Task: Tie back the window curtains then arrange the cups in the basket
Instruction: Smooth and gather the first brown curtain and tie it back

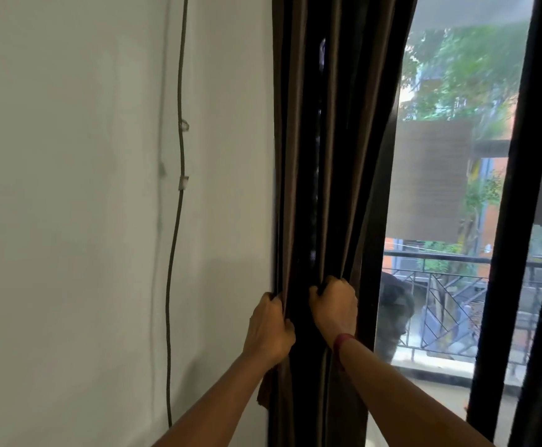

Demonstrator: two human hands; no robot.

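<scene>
A dark brown curtain [337, 140] hangs gathered in folds at the left side of the window, next to the white wall. My left hand [271, 327] grips the curtain's left edge, fingers curled round the fabric. A little to the right and slightly higher, my right hand [335, 306] grips a bunch of folds on the window side; a red band circles its wrist. No cups or basket are in view.
A thin cable [179, 175] runs down the white wall [69, 188], fixed with small clips. Behind the window glass [440, 188] lie a balcony railing, buildings and trees. A dark window frame bar [508, 221] stands at the right, with more dark fabric at the far right edge.
</scene>
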